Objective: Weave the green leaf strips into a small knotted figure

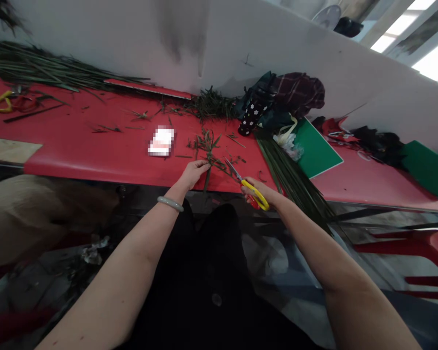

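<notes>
My left hand [196, 174] pinches a woven piece of green leaf strips [209, 156] near the front edge of the red table. A grey bangle circles that wrist. In my right hand [258, 190] is a pair of scissors [254, 193] with yellow and red handles. Their blades point up and left, close to the strips that stick out of the woven piece. Small leaf scraps [237, 159] lie around both hands. Whether the blades touch a strip I cannot tell.
Long green leaves [290, 170] hang over the table edge on the right, beside a green board [319, 150]. A flowered black bottle [252, 116] and a leaf pile [213, 103] stand behind. Another pair of scissors [12, 101] lies far left. A red chair [419, 245] is at right.
</notes>
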Demonstrator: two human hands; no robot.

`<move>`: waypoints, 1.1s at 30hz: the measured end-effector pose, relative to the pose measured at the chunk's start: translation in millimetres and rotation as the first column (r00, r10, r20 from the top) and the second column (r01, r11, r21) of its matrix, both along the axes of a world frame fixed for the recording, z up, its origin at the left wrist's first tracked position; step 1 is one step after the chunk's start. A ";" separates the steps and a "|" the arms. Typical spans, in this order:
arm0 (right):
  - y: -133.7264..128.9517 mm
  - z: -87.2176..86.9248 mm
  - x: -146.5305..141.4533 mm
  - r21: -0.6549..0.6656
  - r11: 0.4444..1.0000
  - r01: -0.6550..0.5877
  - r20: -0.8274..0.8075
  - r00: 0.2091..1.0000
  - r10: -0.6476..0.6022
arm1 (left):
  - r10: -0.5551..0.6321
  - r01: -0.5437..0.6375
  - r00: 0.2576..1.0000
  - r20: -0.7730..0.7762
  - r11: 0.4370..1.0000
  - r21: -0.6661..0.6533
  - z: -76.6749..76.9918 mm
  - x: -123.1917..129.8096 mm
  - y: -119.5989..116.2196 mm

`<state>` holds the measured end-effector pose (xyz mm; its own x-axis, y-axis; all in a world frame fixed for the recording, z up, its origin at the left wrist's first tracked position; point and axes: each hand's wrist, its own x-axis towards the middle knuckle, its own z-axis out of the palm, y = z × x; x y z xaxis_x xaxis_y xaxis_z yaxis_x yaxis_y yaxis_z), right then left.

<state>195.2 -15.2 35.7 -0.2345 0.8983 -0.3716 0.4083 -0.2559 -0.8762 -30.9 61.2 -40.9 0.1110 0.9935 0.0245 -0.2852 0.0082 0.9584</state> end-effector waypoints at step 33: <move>32.6 -58.2 -107.8 0.448 0.894 0.007 0.238 0.963 -0.127 | 0.083 -0.082 0.995 -0.058 0.996 0.018 11.0 3.6 -7.0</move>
